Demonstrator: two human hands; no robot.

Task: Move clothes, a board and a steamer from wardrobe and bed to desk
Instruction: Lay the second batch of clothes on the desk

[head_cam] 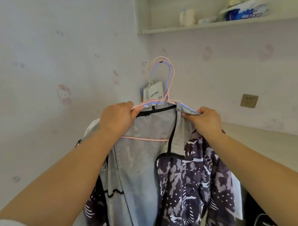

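- Your left hand [117,117] has its fingers curled tight round the shoulder of the wire hangers [167,84], pink and pale blue bunched together, so the whole stack rides on that one grip.
- Your right hand [207,119] pinches the jacket's collar edge plus the blue hanger arm on the other side. Looks like that's there to keep the bundle level and stop it swinging.
- The camo jacket [195,182] hangs straight down between and below your hands, front open with the grey mesh lining facing you. Something white peeks out behind it near your left wrist, probably another garment, can't say for sure.
- A paper tag [154,92] dangles just above your left hand, behind the hooks.
- The hooks stick up free above your hands and I can't see them caught on anything, so I'd guess the clothes are in transit.
- The pale desk [278,146] runs off beyond your right forearm, so you're close. I reckon the clothes part is nearly done; no board or steamer in view.
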